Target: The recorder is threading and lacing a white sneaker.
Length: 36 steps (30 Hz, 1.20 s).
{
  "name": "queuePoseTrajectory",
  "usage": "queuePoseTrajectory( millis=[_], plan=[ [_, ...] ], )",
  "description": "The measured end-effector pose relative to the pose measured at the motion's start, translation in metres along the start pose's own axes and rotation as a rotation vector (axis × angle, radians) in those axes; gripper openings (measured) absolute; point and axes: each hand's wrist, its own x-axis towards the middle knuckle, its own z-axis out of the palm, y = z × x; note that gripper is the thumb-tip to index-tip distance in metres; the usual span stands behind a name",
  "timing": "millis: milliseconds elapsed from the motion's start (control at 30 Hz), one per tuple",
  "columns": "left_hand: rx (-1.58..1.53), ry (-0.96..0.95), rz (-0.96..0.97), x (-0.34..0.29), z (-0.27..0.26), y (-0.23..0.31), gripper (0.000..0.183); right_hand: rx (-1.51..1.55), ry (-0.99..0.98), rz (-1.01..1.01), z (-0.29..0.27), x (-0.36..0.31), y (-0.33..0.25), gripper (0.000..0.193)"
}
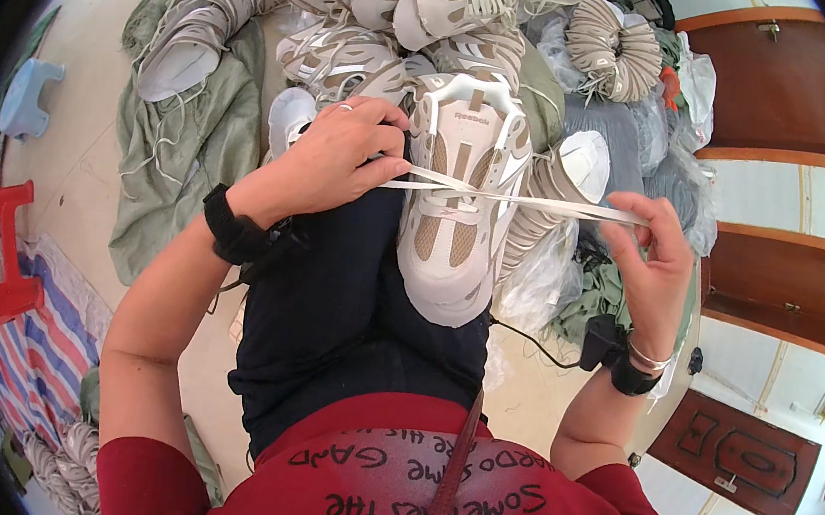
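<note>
On my lap rests a cream and beige sneaker (448, 251), its toe toward me. A pale shoelace (529, 202) runs through its lower eyelets, with an end stretched out to each side. My left hand (348, 155) is closed on the lace at the shoe's left edge. Off to the right, my right hand (652, 258) pinches the other end between thumb and fingers, pulling it nearly level. The upper eyelets beside the tongue (468, 128) carry no lace that I can make out.
A heap of similar sneakers (449, 5) lies just beyond my knees. Stacked shoe parts (194, 44) sit on green cloth (192, 154) at left, and another coil (612, 52) lies at far right among plastic bags (637, 130). A red stool (0, 259) and blue stool (32, 99) stand left.
</note>
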Motion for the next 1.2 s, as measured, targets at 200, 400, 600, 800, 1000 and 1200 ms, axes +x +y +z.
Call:
queuePoseTrajectory(
  millis=[200, 400, 600, 800, 1000, 1200],
  plan=[
    [0.004, -0.008, 0.003, 0.002, -0.001, 0.001, 0.019, -0.172, -0.078, -0.167, -0.005, 0.006, -0.010, 0.022],
    [-0.005, -0.023, -0.013, 0.003, -0.004, 0.005, 0.019, -0.249, -0.067, -0.173, -0.004, 0.009, -0.004, 0.011],
    [-0.007, 0.010, 0.005, 0.004, -0.007, 0.004, 0.017, 0.228, -0.203, -0.007, -0.009, 0.007, 0.010, 0.010],
    [0.183, 0.082, -0.047, -0.005, -0.046, -0.006, 0.015, 0.754, -0.243, -0.024, 0.006, 0.003, 0.026, 0.016],
    [0.221, 0.047, -0.219, -0.034, -0.071, -0.017, 0.014, 1.022, -0.295, 0.092, 0.023, 0.003, 0.033, 0.017],
    [0.329, 0.121, -0.337, -0.069, -0.090, -0.062, 0.013, 0.992, -0.429, 0.060, 0.050, 0.007, 0.039, 0.013]
  ],
)
